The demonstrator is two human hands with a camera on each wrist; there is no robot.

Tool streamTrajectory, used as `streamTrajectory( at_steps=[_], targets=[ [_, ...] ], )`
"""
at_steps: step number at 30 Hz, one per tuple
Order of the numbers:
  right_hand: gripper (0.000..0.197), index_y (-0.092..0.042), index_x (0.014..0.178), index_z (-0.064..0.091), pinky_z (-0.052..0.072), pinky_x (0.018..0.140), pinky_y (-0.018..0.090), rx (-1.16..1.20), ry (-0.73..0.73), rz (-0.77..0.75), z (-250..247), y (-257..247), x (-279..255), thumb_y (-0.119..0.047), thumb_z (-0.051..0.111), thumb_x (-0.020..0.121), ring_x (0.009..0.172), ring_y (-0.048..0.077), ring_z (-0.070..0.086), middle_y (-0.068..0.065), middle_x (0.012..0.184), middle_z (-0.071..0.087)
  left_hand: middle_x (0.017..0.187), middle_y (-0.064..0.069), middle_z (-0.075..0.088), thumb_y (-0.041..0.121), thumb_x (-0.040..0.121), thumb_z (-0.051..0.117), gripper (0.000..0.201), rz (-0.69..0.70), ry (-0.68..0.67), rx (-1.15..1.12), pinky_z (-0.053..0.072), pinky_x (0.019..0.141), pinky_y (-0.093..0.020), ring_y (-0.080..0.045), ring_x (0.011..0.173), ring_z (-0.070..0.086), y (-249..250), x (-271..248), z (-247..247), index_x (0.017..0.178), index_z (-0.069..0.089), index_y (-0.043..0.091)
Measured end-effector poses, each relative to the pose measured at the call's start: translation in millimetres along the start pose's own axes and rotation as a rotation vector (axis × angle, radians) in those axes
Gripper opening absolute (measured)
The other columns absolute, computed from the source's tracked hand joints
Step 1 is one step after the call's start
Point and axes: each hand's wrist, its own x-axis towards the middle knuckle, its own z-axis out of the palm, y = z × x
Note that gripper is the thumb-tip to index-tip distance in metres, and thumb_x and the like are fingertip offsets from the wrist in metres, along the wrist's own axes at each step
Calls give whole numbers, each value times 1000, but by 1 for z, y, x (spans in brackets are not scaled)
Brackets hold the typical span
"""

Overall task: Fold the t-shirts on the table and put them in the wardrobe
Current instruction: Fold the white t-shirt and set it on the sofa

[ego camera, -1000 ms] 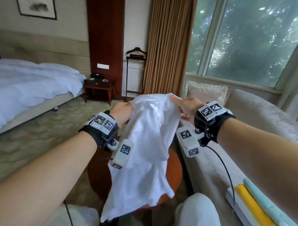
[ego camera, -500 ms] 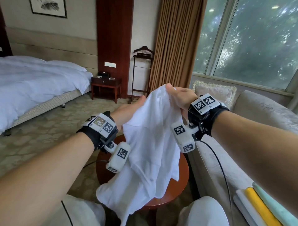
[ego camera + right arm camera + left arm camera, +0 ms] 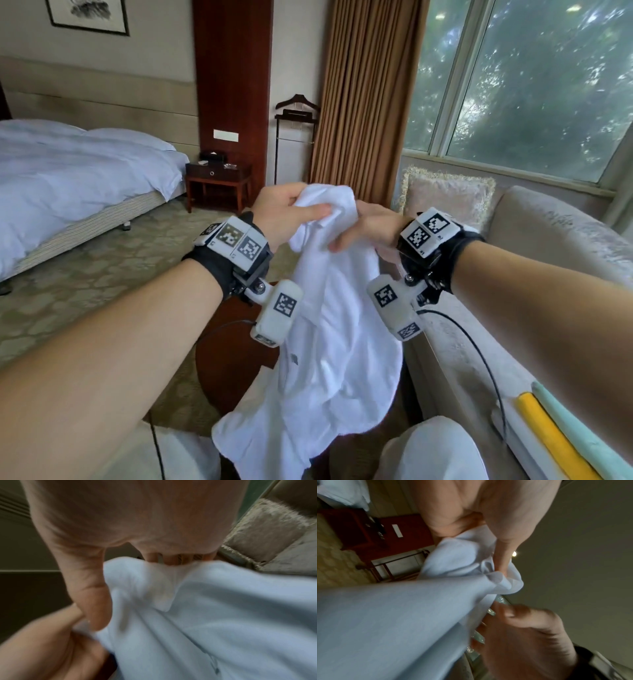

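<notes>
A white t-shirt (image 3: pixel 329 349) hangs bunched in the air over a round red-brown table (image 3: pixel 233 356). My left hand (image 3: pixel 291 212) grips its top edge, thumb lying across the cloth. My right hand (image 3: pixel 363 229) pinches the same bunched top just to the right, the two hands almost touching. In the left wrist view the left hand (image 3: pixel 488 536) has its fingers curled into the t-shirt (image 3: pixel 393 622). In the right wrist view the right hand (image 3: pixel 106 585) has its thumb pressed on the t-shirt (image 3: pixel 214 622). The shirt's lower hem hangs near my knees.
A beige sofa (image 3: pixel 548 274) with a fringed cushion (image 3: pixel 448 198) runs along the right; folded yellow and mint cloths (image 3: pixel 561 442) lie on it at the lower right. A bed (image 3: pixel 68 185), a nightstand (image 3: pixel 217 174) and a valet stand (image 3: pixel 296 137) stand beyond on the carpet.
My hands have come together from about a shirt's width apart to nearly touching, bunching the shirt's top edge. The shirt now hangs narrower and longer.
</notes>
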Motion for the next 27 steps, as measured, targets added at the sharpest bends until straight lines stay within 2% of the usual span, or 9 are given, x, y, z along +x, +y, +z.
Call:
streamTrajectory(
  at_steps=[4, 6, 8, 11, 13, 16, 21, 24, 27],
  targets=[
    [90, -15, 116, 63, 51, 98, 43, -47, 88, -15, 9, 8, 16, -40, 88, 33, 109, 23, 64, 4, 116, 67, 93, -1, 74, 23, 74, 84, 27, -16, -7, -53, 53, 79, -26, -12, 92, 69, 15, 2, 14, 98, 74, 15],
    [72, -14, 114, 66, 51, 95, 39, -143, 146, -12, 8, -1, 9, -42, 88, 51, 107, 22, 64, 4, 112, 68, 99, 0, 74, 32, 65, 88, 46, -99, -17, -108, 55, 79, -30, -13, 96, 70, 12, 0, 14, 106, 71, 19],
    [21, -14, 93, 67, 51, 84, 28, -174, 242, -21, 0, -3, 7, -31, 74, 82, 99, 20, 61, 2, 96, 66, 107, 0, 73, 33, 55, 92, 71, -256, -78, -198, 57, 85, -37, -16, 100, 70, 1, -6, 14, 119, 64, 20],
    [24, -24, 71, 58, 55, 78, 30, 129, 509, 1, -7, -1, 4, -27, 81, 75, 87, 18, 64, -4, 81, 65, 107, -3, 74, 20, 61, 90, 64, -404, -228, -192, 55, 92, -44, -22, 100, 71, -22, -19, 18, 120, 65, 15],
    [26, -20, 71, 61, 58, 81, 40, 321, 625, 54, -12, 5, 5, -25, 87, 66, 85, 21, 69, 0, 82, 70, 96, -2, 76, 10, 66, 88, 40, -371, -150, -54, 58, 84, -36, -20, 92, 72, -31, -24, 24, 103, 72, 10],
    [29, -19, 73, 60, 58, 83, 45, 281, 625, 146, -22, 9, -4, -30, 86, 65, 87, 26, 69, 4, 87, 69, 58, 7, 61, 1, 70, 83, 26, -290, 61, 17, 45, 53, -17, -8, 57, 59, -35, -19, 23, 65, 57, 1],
    [74, -5, 124, 54, 54, 85, 46, 111, 562, 382, -34, 11, -18, -26, 84, 59, 95, 34, 63, 10, 108, 63, 78, 5, 73, 1, 71, 79, 27, -86, 211, 20, 51, 74, -25, -8, 76, 67, -24, -7, 9, 69, 74, 27],
    [94, -11, 148, 25, 49, 85, 35, 102, 515, 207, -27, 3, -20, -8, 76, 69, 114, 31, 55, 12, 127, 53, 78, 8, 75, 5, 73, 78, 29, -6, 154, 47, 53, 78, -22, -3, 80, 70, -12, -4, 9, 71, 77, 34],
    [83, -18, 142, 42, 49, 79, 27, 138, 207, 55, -12, -9, -24, 1, 74, 68, 108, 21, 60, 10, 121, 63, 84, 5, 74, 10, 71, 85, 21, 37, 88, 31, 53, 76, -16, -2, 80, 69, 5, -5, 16, 84, 76, 23]
  ],
)
